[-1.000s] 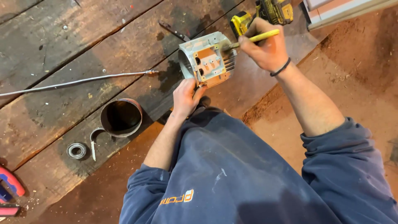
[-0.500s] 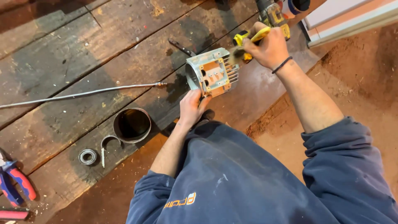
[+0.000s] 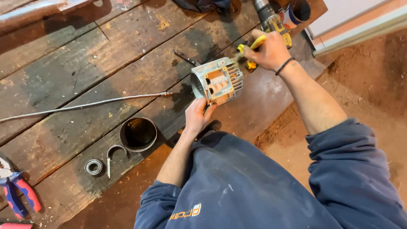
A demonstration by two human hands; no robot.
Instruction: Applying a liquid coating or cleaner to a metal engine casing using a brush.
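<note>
A rough workshop or building site.
Worn plank floor (image 3: 76, 55), bare dirt (image 3: 373, 89), cordless drill (image 3: 271, 21), pliers (image 3: 19, 191) lying about.

Warm, moderately bright indoor light, fairly even. Dark shadow patches on wooden planks (image 3: 85, 76) at upper centre and along top edge. Short soft shadow under metal housing (image 3: 218, 80), falling left. Right hand (image 3: 269, 51) motion-blurred, yellow tool (image 3: 254, 44) smeared. Faint glare on thin rod (image 3: 85, 105) and pipe (image 3: 38, 10) at upper left. Centre sharp; corners slightly soft, mild wide-angle stretch. Reddish colour cast at right.
</note>
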